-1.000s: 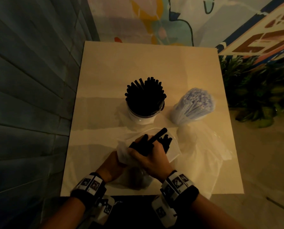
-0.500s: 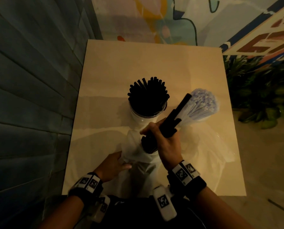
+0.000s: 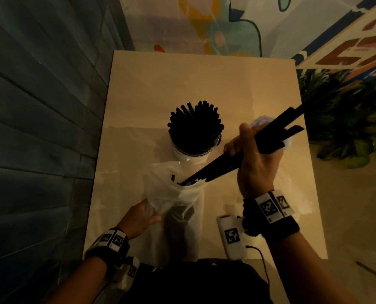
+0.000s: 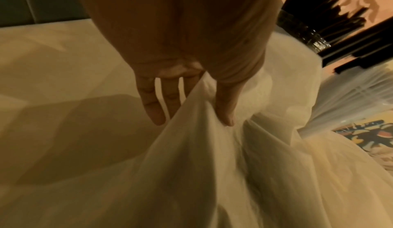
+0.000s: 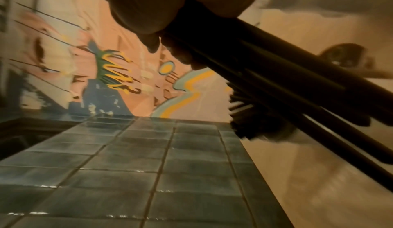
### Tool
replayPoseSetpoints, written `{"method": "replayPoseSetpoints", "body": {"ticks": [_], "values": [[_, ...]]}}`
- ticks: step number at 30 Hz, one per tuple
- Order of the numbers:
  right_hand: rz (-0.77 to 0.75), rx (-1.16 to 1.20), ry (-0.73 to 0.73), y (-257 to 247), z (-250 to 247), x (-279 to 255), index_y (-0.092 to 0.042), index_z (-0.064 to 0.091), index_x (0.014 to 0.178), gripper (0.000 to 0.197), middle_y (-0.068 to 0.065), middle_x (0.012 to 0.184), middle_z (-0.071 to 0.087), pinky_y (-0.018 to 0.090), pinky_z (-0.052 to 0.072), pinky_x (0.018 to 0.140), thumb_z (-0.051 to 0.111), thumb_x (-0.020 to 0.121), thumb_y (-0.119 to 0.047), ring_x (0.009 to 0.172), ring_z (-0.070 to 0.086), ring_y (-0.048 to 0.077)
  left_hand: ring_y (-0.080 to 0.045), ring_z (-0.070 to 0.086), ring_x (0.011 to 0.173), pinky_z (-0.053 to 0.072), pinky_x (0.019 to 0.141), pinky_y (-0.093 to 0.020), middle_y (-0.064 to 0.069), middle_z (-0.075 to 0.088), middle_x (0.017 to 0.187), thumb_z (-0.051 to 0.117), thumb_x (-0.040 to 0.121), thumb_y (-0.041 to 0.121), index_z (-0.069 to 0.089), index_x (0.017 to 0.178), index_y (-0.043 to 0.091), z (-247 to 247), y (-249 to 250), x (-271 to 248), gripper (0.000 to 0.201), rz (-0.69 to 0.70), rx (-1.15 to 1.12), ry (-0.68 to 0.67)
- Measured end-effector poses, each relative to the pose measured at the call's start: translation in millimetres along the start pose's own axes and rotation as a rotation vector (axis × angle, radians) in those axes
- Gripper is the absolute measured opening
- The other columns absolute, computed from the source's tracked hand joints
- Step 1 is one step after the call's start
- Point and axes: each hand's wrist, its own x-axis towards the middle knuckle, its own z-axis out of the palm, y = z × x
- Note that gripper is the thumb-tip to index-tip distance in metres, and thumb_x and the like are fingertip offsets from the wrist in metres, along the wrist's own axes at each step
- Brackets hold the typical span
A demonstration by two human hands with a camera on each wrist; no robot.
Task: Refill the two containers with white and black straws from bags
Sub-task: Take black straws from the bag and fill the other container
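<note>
A translucent plastic bag [image 3: 173,194] stands at the table's near edge, with a few black straws left in its mouth. My left hand [image 3: 138,218] pinches its side between thumb and fingers [image 4: 153,107]. My right hand [image 3: 255,154] grips a bundle of black straws [image 3: 215,170]. The bundle is tilted, with its lower tips at the bag's mouth and its upper ends up to the right. A clear container full of black straws [image 3: 195,132] stands mid-table. The white straws [image 3: 259,121] are mostly hidden behind my right hand. They show in the left wrist view [image 4: 351,100].
The beige table [image 3: 182,84] stands against a dark tiled wall [image 3: 40,128] on the left and a painted wall at the back. Green plants [image 3: 347,117] stand off the right edge. A clear plastic sheet lies on the table's right side.
My right hand has drawn the bundle of black straws up and to the right out of the bag. My left hand has slid lower on the bag's side.
</note>
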Motion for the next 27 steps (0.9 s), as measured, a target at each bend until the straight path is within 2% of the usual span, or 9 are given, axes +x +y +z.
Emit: {"method": "replayPoseSetpoints", "body": {"ticks": [2, 6, 9, 12, 15, 18, 20, 23, 27], "values": [[-0.038, 0.024, 0.015, -12.5, -2.3, 7.9, -0.029, 0.06, 0.077, 0.031, -0.003, 0.058, 0.054, 0.044, 0.043, 0.058, 0.055, 0.099, -0.008, 0.05, 0.049, 0.022, -0.011, 0.058, 0.108, 0.045, 0.094, -0.028, 0.009, 0.06, 0.118, 0.08, 0.076, 0.042, 0.048, 0.13, 0.025, -4.0, 2.1, -4.2, 0.065, -0.016, -0.055, 0.014], [-0.143, 0.03, 0.059, -32.2, -7.9, 21.1, -0.02, 0.055, 0.081, 0.02, 0.004, 0.058, 0.051, 0.048, 0.047, 0.06, 0.058, 0.099, -0.01, 0.051, 0.05, 0.029, -0.013, 0.057, 0.109, 0.048, 0.09, -0.031, 0.007, 0.056, 0.119, 0.083, 0.054, 0.064, 0.043, 0.129, 0.029, -11.0, 10.1, -9.7, 0.092, -0.037, -0.177, 0.17], [-0.223, 0.003, 0.06, -42.4, -6.2, 29.5, -0.019, 0.054, 0.084, 0.02, 0.01, 0.06, 0.049, 0.048, 0.049, 0.057, 0.057, 0.099, -0.007, 0.05, 0.052, 0.03, -0.012, 0.052, 0.115, 0.045, 0.093, -0.032, 0.006, 0.051, 0.129, 0.081, 0.06, 0.062, 0.04, 0.134, 0.029, -17.1, 21.7, -10.6, 0.091, 0.021, -0.2, 0.356], [-0.333, -0.086, 0.027, -46.2, 0.2, 38.1, -0.013, 0.051, 0.084, 0.02, 0.009, 0.064, 0.053, 0.044, 0.051, 0.054, 0.053, 0.1, -0.001, 0.049, 0.055, 0.035, -0.014, 0.046, 0.124, 0.045, 0.101, -0.039, 0.003, 0.045, 0.138, 0.079, 0.068, 0.057, 0.037, 0.139, 0.027, -21.3, 36.8, -11.6, 0.088, 0.076, -0.168, 0.47], [-0.433, -0.132, -0.001, -48.6, 9.5, 44.6, -0.014, 0.051, 0.084, 0.022, 0.016, 0.059, 0.052, 0.04, 0.051, 0.053, 0.052, 0.099, 0.002, 0.048, 0.055, 0.036, -0.018, 0.043, 0.128, 0.043, 0.105, -0.042, 0.0, 0.043, 0.141, 0.079, 0.071, 0.053, 0.037, 0.141, 0.022, -24.8, 53.0, -11.8, 0.087, 0.127, -0.156, 0.511], [-0.497, -0.153, -0.031, -50.0, 18.1, 47.6, -0.013, 0.049, 0.085, 0.021, 0.024, 0.059, 0.051, 0.039, 0.051, 0.052, 0.053, 0.098, 0.003, 0.048, 0.055, 0.035, -0.015, 0.043, 0.127, 0.043, 0.104, -0.04, 0.006, 0.042, 0.137, 0.08, 0.071, 0.051, 0.038, 0.14, 0.025, -25.6, 68.3, -8.9, 0.085, 0.195, -0.17, 0.518], [-0.498, -0.164, -0.031, -47.6, 22.5, 49.4, -0.015, 0.049, 0.083, 0.022, 0.023, 0.06, 0.052, 0.04, 0.05, 0.051, 0.055, 0.098, 0.001, 0.049, 0.057, 0.035, -0.012, 0.041, 0.126, 0.042, 0.104, -0.035, 0.011, 0.04, 0.134, 0.081, 0.071, 0.048, 0.037, 0.14, 0.026, -24.8, 79.7, -5.7, 0.085, 0.23, -0.207, 0.509], [-0.432, -0.157, -0.034, -33.8, 29.2, 51.2, -0.013, 0.053, 0.079, 0.021, 0.022, 0.06, 0.055, 0.042, 0.049, 0.05, 0.059, 0.096, -0.003, 0.05, 0.057, 0.037, -0.008, 0.038, 0.127, 0.039, 0.103, -0.031, 0.009, 0.037, 0.14, 0.082, 0.069, 0.051, 0.031, 0.144, 0.027, -23.9, 98.3, 4.9, 0.094, 0.251, -0.266, 0.471], [-0.226, -0.153, -0.066, 0.1, 38.6, 49.8, 0.013, 0.054, 0.08, 0.02, 0.027, 0.064, 0.057, 0.037, 0.05, 0.052, 0.062, 0.095, 0.001, 0.053, 0.056, 0.038, -0.006, 0.033, 0.131, 0.038, 0.106, -0.033, 0.009, 0.03, 0.147, 0.084, 0.065, 0.051, 0.023, 0.147, 0.031, -27.1, 125.1, 25.0, 0.105, 0.286, -0.366, 0.43]]}}
